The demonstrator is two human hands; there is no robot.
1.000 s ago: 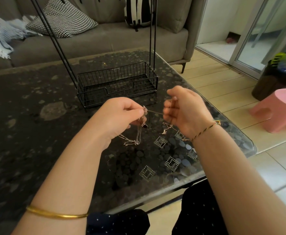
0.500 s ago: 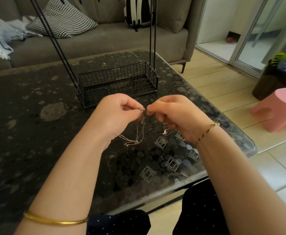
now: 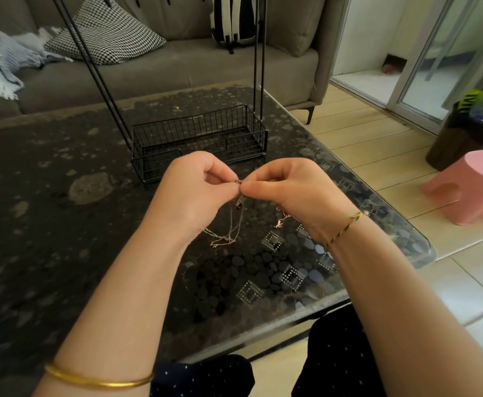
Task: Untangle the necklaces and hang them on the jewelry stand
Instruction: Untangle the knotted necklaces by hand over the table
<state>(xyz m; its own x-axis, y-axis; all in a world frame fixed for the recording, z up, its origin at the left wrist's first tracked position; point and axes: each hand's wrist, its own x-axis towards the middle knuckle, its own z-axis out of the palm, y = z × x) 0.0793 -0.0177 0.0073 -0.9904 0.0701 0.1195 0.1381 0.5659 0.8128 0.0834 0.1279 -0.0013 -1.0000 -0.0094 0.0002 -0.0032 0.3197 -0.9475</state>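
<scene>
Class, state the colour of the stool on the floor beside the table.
The stool is pink; head view.

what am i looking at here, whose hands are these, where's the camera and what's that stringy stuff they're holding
There is no machine here. A person works with bare hands, and the single camera sits on their head, looking forward and down, so you see their own arms reaching out. The left hand and right hand meet fingertip to fingertip, both pinching a knot in the thin tangled metal necklaces. The loose loops hang down towards the dark pebble-patterned glass table. Behind the hands stands the black wire jewelry stand with a basket base, meant for hanging the chains; its top is out of frame. The grey sofa and pink plastic stool are just the room.
</scene>
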